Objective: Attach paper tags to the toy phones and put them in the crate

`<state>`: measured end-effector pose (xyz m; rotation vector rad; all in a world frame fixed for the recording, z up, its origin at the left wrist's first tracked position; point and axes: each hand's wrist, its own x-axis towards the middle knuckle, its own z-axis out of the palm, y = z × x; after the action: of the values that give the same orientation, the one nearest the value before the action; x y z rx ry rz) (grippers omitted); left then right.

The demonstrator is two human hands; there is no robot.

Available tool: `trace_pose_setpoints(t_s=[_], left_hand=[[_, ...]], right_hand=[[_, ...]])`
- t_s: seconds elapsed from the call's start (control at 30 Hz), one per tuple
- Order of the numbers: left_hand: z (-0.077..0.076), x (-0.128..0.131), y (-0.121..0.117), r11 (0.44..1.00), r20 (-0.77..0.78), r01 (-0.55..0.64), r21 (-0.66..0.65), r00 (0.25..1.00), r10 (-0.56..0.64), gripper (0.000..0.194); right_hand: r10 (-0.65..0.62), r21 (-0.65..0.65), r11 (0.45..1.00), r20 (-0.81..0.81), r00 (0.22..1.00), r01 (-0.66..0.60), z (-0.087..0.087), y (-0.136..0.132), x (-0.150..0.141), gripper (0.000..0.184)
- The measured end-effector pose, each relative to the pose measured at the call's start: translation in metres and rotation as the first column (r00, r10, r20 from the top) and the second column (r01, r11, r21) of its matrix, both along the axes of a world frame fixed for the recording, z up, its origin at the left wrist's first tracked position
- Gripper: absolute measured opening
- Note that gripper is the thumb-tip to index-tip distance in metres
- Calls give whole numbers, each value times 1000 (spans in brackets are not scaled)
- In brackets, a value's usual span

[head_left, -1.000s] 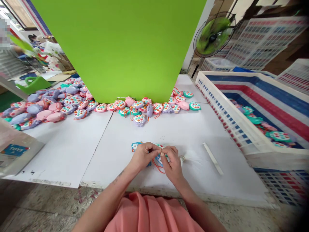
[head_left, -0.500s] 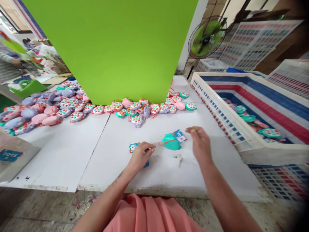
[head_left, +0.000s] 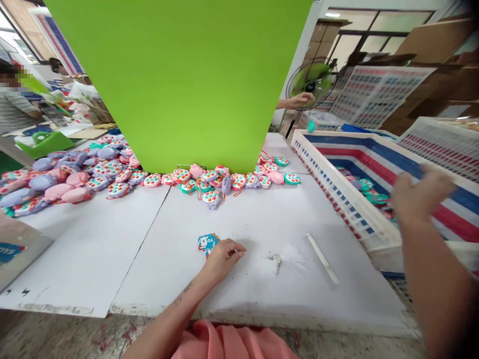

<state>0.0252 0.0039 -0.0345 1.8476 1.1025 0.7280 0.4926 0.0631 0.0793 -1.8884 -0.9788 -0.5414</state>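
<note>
a: what's the left hand (head_left: 223, 258) doing?
b: it's lying low on the table, fingers together and curling over the lower edge of a small blue printed card tag (head_left: 207, 242). i can't tell if it's pinching the card or only resting on it.

a: how's the card looking?
b: it's showing a white panel on blue and is sitting just beyond the fingertips, with its lower corner tucking toward the hand.

a: and the right hand (head_left: 421, 192)?
b: it's hanging well apart from the left, above a white plastic crate (head_left: 348, 199) lined with blue and red stripes. the fingers are loosely spread, with nothing showing in them. teal and pink toys (head_left: 374, 194) are lying inside the crate, below and beyond that hand.

a: what's on the table?
b: white sheets (head_left: 157, 259) are covering it, meeting at a long seam. a small metal ring (head_left: 276, 259) is lying on a crumpled white patch, and a pale strip (head_left: 322, 258) is lying beside it. pink, lilac and teal toy phones (head_left: 112, 184) with orange cords are heaping up along the far edge.

a: and the room?
b: a bright green panel (head_left: 168, 85) is rising behind the toys, and a standing fan (head_left: 310, 85) is running to its right. a co-worker's hand (head_left: 301, 99) is reaching out near the fan, and a person in a striped shirt (head_left: 17, 107) is working off to the left.
</note>
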Motion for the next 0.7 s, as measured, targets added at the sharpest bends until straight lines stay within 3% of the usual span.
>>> trace_pose_setpoints(t_s=[0.03,0.1,0.2,0.3,0.47,0.6,0.7], left_hand=[[0,0,1,1000,-6,12,-3,1000,-12,17],[-2,-3,6,999,-37,35,18,999,-34,17],[-8,-21,27,993,-112,20,117,994,-7,18],[-12,-53,69,960,-210,-80,267,968,139,20],[-2,-115,171,854,-324,-343,391,817,477,38],[9,-150,245,770,-381,-521,368,671,636,45],[9,-162,281,751,-442,-580,317,610,657,52]], right_hand=[[122,-114,986,-25,992,-124,-12,7,-14,30],[322,-259,906,-95,942,-336,-39,24,-49,23],[548,-370,733,-176,818,-571,-78,50,-105,16],[684,-413,577,-227,693,-705,-102,77,-156,21],[775,-437,418,-286,563,-797,-111,138,-222,30],[780,-436,369,-335,528,-821,-111,188,-263,37],[764,-438,345,-382,519,-830,-115,217,-285,42]])
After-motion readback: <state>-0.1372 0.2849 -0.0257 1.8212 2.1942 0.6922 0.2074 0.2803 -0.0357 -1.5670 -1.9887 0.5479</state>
